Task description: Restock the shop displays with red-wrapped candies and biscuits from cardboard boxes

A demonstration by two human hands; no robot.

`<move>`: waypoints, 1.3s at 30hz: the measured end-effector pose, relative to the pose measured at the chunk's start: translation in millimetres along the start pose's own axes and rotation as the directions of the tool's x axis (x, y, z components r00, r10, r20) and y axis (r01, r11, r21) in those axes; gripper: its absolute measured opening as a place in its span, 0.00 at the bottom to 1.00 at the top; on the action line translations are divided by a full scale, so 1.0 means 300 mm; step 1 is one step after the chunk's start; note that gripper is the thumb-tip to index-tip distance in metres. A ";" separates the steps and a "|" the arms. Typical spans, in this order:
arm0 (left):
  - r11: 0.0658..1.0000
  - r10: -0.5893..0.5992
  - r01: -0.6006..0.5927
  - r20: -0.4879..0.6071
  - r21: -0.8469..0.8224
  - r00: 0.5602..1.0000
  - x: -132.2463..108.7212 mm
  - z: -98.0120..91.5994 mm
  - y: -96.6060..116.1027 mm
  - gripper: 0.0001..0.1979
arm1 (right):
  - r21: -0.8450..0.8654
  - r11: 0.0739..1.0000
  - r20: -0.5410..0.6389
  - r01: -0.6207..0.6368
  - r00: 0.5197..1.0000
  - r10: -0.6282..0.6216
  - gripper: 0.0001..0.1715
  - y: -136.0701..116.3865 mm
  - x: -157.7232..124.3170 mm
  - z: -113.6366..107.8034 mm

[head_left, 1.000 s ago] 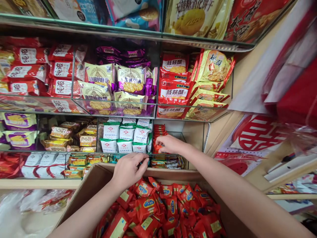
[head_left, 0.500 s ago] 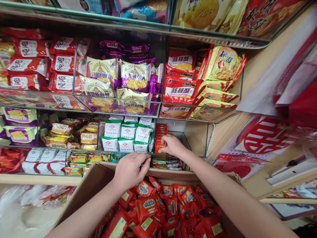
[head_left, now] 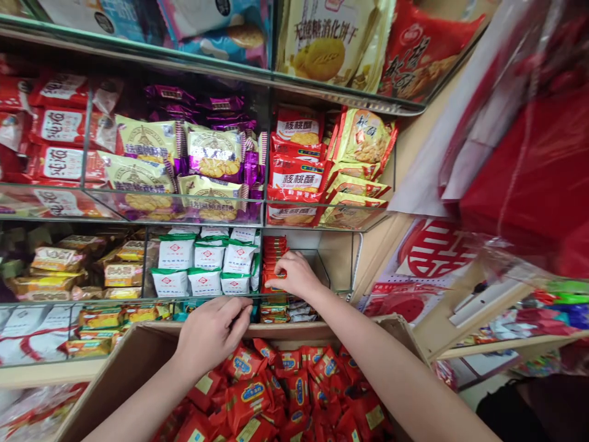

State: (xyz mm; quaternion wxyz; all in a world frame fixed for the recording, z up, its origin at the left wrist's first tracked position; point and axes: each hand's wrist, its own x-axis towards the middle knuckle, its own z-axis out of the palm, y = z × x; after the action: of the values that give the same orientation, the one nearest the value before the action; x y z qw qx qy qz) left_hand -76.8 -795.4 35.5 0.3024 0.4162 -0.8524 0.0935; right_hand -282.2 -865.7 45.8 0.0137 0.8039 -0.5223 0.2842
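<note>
My right hand (head_left: pixel 294 274) reaches into a glass shelf compartment and presses its fingers on a stack of small red snack packets (head_left: pixel 274 250) standing there. My left hand (head_left: pixel 212 330) rests on the front edge of the glass shelf (head_left: pixel 335 293), fingers curled; what they grip is hidden. Below both arms an open cardboard box (head_left: pixel 124 362) is full of loose red packets (head_left: pixel 285 393) with blue and yellow labels.
White and green packets (head_left: pixel 202 264) fill the compartment left of my right hand. Yellow, purple and red biscuit bags (head_left: pixel 211 166) crowd the shelf above. Red bags (head_left: pixel 529 166) and a wooden shelf (head_left: pixel 483 344) stand at the right.
The view has swung to the right, so the shelves sit further left in the picture. My right hand has pushed slightly deeper against the red packet stack. My left hand stays on the shelf edge.
</note>
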 end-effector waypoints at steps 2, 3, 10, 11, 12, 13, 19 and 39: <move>1.000 -0.003 0.003 -0.007 0.012 1.000 0.001 0.000 0.001 0.11 | 0.024 1.000 0.017 0.016 1.000 -0.017 0.20 -0.005 0.002 -0.003; 1.000 0.000 0.000 -0.010 0.018 1.000 0.001 0.000 0.001 0.11 | 0.052 0.998 0.025 0.024 0.999 -0.025 0.18 -0.008 0.003 -0.006; 0.999 0.003 -0.003 -0.002 0.051 1.000 0.001 0.002 0.002 0.12 | 0.167 0.978 -0.076 -0.122 0.988 0.136 0.12 0.012 -0.027 -0.047; 0.998 0.002 -0.002 -0.001 0.056 1.000 0.001 0.001 0.003 0.12 | 0.163 0.974 -0.088 -0.160 0.981 0.175 0.12 0.022 -0.035 -0.052; 0.998 0.002 -0.002 -0.001 0.062 1.000 0.001 0.000 0.003 0.12 | 0.161 0.967 -0.095 -0.195 0.973 0.212 0.12 0.031 -0.044 -0.055; 0.998 0.001 -0.001 0.000 0.068 1.000 0.001 -0.001 0.004 0.12 | 0.161 0.961 -0.098 -0.225 0.965 0.242 0.11 0.039 -0.051 -0.056; 0.997 0.011 -0.011 0.001 0.073 1.000 -0.002 -0.006 0.002 0.13 | 0.195 0.945 -0.067 -0.264 0.957 0.281 0.07 0.046 -0.058 -0.044; 0.998 0.014 -0.016 0.021 0.069 1.000 -0.010 0.004 -0.001 0.12 | 0.371 0.891 0.053 -0.262 0.964 0.261 0.06 0.055 -0.067 -0.039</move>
State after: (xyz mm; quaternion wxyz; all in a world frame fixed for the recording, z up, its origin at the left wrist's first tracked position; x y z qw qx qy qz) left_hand -75.7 -794.1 32.6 0.2782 0.4209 -0.8549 0.1207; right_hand -307.2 -852.8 41.7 -0.1785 0.7143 -0.5618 0.3772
